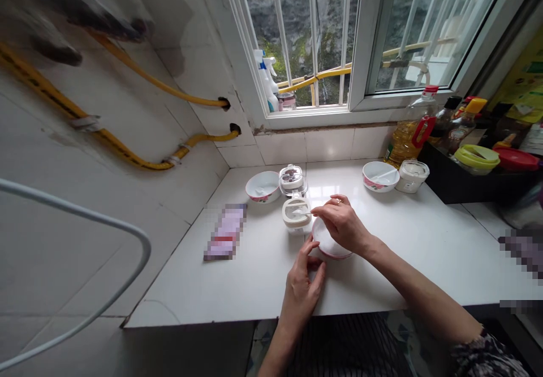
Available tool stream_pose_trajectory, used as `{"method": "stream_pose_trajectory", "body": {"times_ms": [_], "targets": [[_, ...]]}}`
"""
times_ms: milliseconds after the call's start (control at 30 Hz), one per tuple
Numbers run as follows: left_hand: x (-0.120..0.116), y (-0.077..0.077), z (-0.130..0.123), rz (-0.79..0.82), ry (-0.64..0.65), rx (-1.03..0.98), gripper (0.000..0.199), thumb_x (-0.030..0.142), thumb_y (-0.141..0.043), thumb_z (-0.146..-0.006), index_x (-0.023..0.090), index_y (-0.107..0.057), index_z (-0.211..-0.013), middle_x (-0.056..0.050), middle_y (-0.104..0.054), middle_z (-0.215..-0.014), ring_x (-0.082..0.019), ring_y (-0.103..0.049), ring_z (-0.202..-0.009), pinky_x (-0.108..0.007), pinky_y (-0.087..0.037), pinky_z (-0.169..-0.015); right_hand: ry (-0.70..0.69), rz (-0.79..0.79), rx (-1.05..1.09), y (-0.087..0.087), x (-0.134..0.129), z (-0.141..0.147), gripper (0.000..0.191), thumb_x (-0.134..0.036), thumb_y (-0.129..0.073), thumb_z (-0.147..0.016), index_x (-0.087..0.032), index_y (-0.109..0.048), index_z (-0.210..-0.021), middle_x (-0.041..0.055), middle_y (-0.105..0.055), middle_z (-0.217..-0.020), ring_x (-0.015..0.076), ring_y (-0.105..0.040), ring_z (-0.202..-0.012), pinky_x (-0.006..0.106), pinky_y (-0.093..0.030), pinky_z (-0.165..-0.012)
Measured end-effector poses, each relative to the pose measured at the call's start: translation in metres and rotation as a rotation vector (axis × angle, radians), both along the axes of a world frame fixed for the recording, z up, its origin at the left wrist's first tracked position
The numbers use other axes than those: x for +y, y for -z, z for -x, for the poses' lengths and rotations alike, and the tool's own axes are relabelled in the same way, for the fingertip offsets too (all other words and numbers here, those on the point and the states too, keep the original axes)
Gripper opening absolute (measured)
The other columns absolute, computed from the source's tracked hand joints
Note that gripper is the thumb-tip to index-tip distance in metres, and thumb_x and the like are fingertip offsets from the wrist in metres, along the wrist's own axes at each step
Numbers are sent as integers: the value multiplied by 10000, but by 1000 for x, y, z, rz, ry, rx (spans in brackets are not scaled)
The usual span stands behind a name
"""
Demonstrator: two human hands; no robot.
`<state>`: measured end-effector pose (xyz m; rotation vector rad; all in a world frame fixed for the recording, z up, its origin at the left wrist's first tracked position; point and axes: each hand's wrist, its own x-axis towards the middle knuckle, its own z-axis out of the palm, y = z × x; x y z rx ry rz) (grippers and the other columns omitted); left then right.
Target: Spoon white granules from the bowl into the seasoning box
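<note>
My right hand [341,222] pinches the handle of a small white spoon [302,213], whose bowl is over the opening of a white-rimmed seasoning jar [296,224]. Just right of the jar sits a bowl of white powder [328,244], partly hidden under my right hand. My left hand [303,281] is at the bowl's lower left edge, fingers curved and apart, fingertips touching the rim. Behind the jar, its clear lid [292,179] appears tipped open. A floral bowl [263,187] with something white in it stands to the left.
At the back right are another floral bowl [379,176] with a white spoon, a lidded jar [411,176], an oil bottle [409,131] and a black rack [456,181] of bottles. A blurred purple packet [227,232] lies left. A window is behind the white counter [220,303].
</note>
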<state>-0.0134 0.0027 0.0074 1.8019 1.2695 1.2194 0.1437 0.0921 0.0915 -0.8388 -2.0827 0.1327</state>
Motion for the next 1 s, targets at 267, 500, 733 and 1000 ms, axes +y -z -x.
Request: {"method": "stream_pose_trajectory", "body": {"times_ms": [267,500,733,1000], "targets": [[0,-3,0,0,5,-9,371,188,-548,-916,244,-500,-1280,-138,-547,-1448,-119,-715,-803,-273,-586,-833,134,110,208,-14,-5,-28,166,-131,-540,-868,-216,-680,-840,9,-724,-697,197,-658,-736,363,-477,-841],[0,-3,-2,-11,-22,-19,363,186,-538,-906,233,-513,-1265,-136,-554,-1447,-124,-724,-824,-267,-592,-815,82,230,27,0,-5,-33,198,-83,-506,-772,-207,-651,-718,7,-699,-665,169,-622,-657,370,-472,-879],[-1,-8,-1,11,-31,1,358,189,-552,-900,230,-531,-1255,-122,-639,-1334,-126,-716,-780,-271,-592,-788,107,492,190,-5,-6,-32,195,-147,-476,-739,-215,-636,-650,-20,-617,-532,159,-572,-590,302,-453,-690],[-1,-10,-2,19,-30,-5,361,182,-554,-893,229,-542,-1250,-96,-709,-1185,-133,-718,-773,-263,-587,-784,66,840,538,-13,-1,-39,135,-260,-537,-638,-185,-648,-619,-34,-555,-470,129,-496,-495,268,-393,-560]]}}
